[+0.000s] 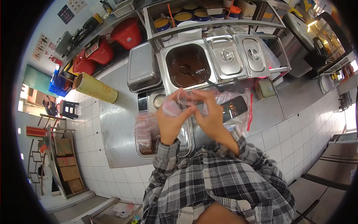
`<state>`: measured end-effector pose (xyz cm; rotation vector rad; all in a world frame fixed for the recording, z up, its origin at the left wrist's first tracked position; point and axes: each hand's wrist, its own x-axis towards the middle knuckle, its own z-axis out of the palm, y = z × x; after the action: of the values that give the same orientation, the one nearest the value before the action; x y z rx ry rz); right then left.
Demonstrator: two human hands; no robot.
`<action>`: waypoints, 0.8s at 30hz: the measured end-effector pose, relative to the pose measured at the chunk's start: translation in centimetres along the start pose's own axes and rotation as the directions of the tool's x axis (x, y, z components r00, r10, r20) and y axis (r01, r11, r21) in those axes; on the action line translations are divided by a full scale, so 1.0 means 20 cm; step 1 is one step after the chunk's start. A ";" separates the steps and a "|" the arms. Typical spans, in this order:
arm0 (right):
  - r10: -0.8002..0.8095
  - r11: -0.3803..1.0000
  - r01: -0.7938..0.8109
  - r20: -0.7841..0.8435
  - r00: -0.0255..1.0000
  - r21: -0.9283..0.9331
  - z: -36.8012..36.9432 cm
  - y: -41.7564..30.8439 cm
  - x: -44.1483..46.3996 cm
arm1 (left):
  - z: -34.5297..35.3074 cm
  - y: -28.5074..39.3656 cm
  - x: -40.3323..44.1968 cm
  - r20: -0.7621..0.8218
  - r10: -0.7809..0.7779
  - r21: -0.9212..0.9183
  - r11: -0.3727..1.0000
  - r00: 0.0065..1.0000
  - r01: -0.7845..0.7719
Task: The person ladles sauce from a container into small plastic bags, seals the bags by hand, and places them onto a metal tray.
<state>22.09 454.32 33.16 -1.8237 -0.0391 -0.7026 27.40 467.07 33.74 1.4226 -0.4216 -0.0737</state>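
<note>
My left hand (168,121) is closed around a small clear plastic bag (172,108) with a pinkish tint; its contents are hard to make out. Close beside it, my right hand (210,114) pinches a thin pale loop (184,98), like a rubber band, stretched between the fingertips of both hands at the bag's top. Just beyond my hands, a deep steel pan (169,80) holds dark brown sauce (182,61), with a dark-handled ladle (213,85) resting in it. Below my left hand, a wire-lined tray (185,147) carries a stack of filled plastic packets (146,128).
Right of my hands, a phone (235,107) lies on clear plastic bags. Lidded steel pans (225,56) stand beside the sauce, and a covered steel container (143,67) sits left. A yellow cylinder (97,88) is near the counter's left edge. A metal shelf (216,24) crosses the back.
</note>
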 end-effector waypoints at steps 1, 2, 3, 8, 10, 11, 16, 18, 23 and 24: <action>0.044 0.995 -0.044 -0.002 0.999 0.086 0.04 0.03 -0.04 | -0.03 -0.02 -0.03 -0.024 -0.055 0.005 0.998 0.998 0.055; 0.089 0.981 -0.088 0.000 0.996 0.174 0.06 0.05 -0.07 | -0.07 -0.04 -0.06 -0.049 -0.109 0.011 0.994 0.993 0.110; 0.174 0.948 -0.193 0.093 0.980 0.254 0.06 0.06 -0.09 | -0.12 -0.07 -0.10 -0.073 -0.163 0.017 0.986 0.984 0.165; 0.315 0.644 -0.444 0.313 0.896 0.623 0.07 0.11 -0.18 | -0.27 -0.17 -0.21 -0.152 -0.223 0.117 0.963 0.963 0.242; 0.346 0.630 -0.461 0.305 0.887 0.625 0.08 0.15 -0.20 | -0.29 -0.17 -0.24 -0.147 -0.224 0.142 0.959 0.963 0.245; 0.365 0.623 -0.472 0.302 0.881 0.624 0.08 0.16 -0.22 | -0.29 -0.17 -0.26 -0.144 -0.234 0.152 0.955 0.962 0.255; 0.339 0.770 -0.417 0.243 0.909 0.483 0.10 0.20 -0.25 | -0.34 -0.23 -0.31 -0.104 -0.204 0.269 0.937 0.974 0.225; 0.289 0.828 -0.375 0.255 0.923 0.416 0.11 0.23 -0.26 | -0.34 -0.25 -0.33 -0.092 -0.157 0.333 0.926 0.983 0.179; 0.278 0.823 -0.396 0.321 0.906 0.408 0.16 0.30 -0.29 | -0.35 -0.30 -0.37 -0.149 -0.259 0.269 0.918 0.954 0.291; 0.302 0.803 -0.423 0.325 0.896 0.420 0.17 0.31 -0.30 | -0.36 -0.30 -0.37 -0.139 -0.344 0.249 0.896 0.929 0.369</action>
<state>20.90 456.91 24.38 -1.3627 -0.0196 -0.1613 24.17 475.13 25.49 1.7561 -0.0894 -0.2559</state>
